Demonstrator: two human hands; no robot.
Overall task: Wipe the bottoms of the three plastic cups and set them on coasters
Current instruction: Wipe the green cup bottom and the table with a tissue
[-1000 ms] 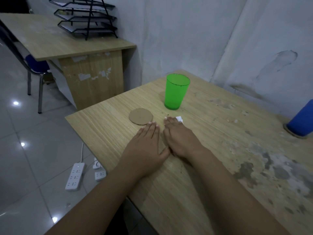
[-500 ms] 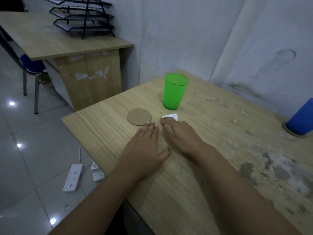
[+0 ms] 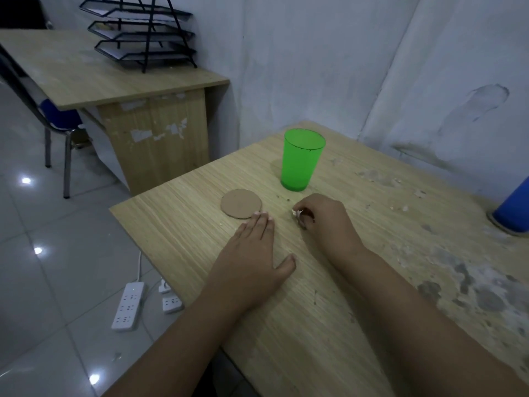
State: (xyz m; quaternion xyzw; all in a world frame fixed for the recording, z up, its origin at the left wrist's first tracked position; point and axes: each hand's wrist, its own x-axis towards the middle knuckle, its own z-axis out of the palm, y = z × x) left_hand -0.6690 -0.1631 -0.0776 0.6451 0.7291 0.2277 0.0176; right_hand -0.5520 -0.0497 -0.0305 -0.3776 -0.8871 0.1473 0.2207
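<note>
A green plastic cup stands upright on the wooden table, directly on the wood. A round brown coaster lies bare just left of and in front of it. My left hand rests flat on the table with its fingertips just short of the coaster's near edge. My right hand is curled into a fist in front of the cup, and a white scrap of tissue shows between its fingers. At the right edge a blue cup sits on another coaster, mostly cut off.
The table's left corner and edge lie close to my left hand. A second desk with stacked black paper trays stands at the back left, a chair beside it. White power strips lie on the tiled floor. Walls close in behind the table.
My right hand has closed from lying flat over the white tissue into a fist gathering it up. The left hand has stayed flat in front of the coaster.
</note>
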